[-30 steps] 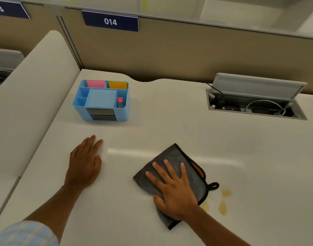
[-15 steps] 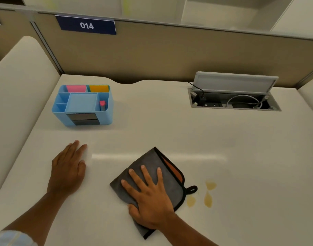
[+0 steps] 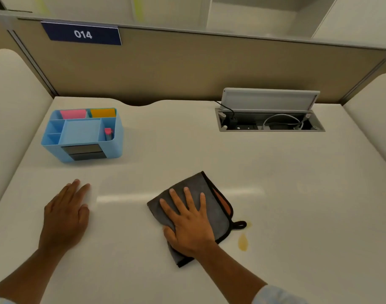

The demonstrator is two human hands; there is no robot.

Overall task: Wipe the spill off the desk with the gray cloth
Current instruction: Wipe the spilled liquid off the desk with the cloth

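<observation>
So the wiping is barely underway as far as I can tell. The right hand [image 3: 187, 224] is spread flat, fingers fanned out, palm pressing down on the folded gray microfiber cloth with the black trim and orange underside [image 3: 209, 194]. It's not pinching or bunching the cloth, just pushing on it from above. The cloth lies flat on the smooth white table [image 3: 286, 183], and most of it sits under and just ahead of that hand.

The yellowish-brown liquid spill [image 3: 243, 242] sits just to the right of the right hand, a teardrop blob right beside the cloth's edge, apart from it by a sliver. There's also a fainter smear by the cloth's little black hanging loop [image 3: 239, 224], which looks like it's touching or overlapping that bit. So my read: the main blob is not wiped yet, and the cloth needs to slide rightward over it, probably a couple of passes so it doesn't just smear.

The left hand [image 3: 66, 213] lies flat on the bare table, well off to the left of the cloth, fingers loosely together, holding nothing. Looks like it's only bracing.

The light blue plastic desk organizer [image 3: 82, 137] is up ahead of the left hand, well clear of the mess.
</observation>
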